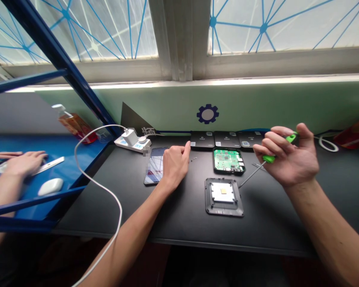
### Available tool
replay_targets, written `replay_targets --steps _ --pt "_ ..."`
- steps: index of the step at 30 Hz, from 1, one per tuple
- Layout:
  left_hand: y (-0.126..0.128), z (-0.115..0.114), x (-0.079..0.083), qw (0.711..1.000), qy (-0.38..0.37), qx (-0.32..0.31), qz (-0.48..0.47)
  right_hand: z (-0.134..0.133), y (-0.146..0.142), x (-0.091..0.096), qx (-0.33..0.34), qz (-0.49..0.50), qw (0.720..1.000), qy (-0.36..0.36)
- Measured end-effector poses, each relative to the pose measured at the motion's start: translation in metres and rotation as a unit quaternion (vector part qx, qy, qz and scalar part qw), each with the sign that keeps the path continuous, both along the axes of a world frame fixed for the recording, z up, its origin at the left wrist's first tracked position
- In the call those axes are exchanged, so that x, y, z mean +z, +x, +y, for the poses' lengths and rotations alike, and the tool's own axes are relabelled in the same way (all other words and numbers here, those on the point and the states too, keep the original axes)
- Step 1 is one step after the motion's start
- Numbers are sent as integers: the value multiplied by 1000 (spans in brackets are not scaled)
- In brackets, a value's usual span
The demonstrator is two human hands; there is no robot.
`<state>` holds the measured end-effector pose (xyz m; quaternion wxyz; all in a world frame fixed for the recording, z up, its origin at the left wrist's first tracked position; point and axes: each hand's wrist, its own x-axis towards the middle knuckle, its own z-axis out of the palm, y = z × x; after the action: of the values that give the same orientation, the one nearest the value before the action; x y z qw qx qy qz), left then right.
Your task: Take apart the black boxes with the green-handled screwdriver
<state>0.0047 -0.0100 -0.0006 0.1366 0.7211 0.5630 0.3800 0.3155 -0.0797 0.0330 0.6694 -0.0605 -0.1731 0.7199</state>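
My right hand (290,159) is raised over the right side of the black desk, its curled fingers holding a screwdriver (253,175) with a green handle. The shaft slants down left, its tip near the edge of a square black cover (209,205) bearing a silver metal plate. Behind that cover sits a black case with a green circuit board (229,159). My left hand (176,165) rests at the right edge of a smartphone (154,167), back up, fingers curled under; whatever they hold is hidden. Several tiny screws (194,159) lie just right of it.
Black boxes (202,139) line the back wall. A white power strip (134,143) with a charger stands back left, and its white cable (119,207) loops across my left arm. Beyond the blue frame (77,83), another person's hands (24,161) are near a white mouse (50,186).
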Motion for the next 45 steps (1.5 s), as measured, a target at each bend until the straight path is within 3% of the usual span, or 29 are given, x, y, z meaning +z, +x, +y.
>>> replay_targets --steps 3,8,14,20,27,32,45 --pt "1 -3 3 998 14 -42 -35 1 1 -2 -3 -14 1000 -1" --pt "6 -11 6 978 22 -186 -90 1 -1 -3 -9 -29 1000 0" --pt "11 -22 12 964 27 -251 -82 1 -8 1 -16 -64 998 15" --pt "4 -21 15 911 -63 -405 46 0 -24 7 -36 -149 987 39" --pt "4 -23 14 900 -78 -409 130 -2 -71 27 -62 -256 959 102" --pt "3 -23 11 900 -92 -396 154 1 -96 24 -60 -300 942 139" --pt "5 -20 7 884 -108 -429 149 3 -101 16 -47 -323 930 168"
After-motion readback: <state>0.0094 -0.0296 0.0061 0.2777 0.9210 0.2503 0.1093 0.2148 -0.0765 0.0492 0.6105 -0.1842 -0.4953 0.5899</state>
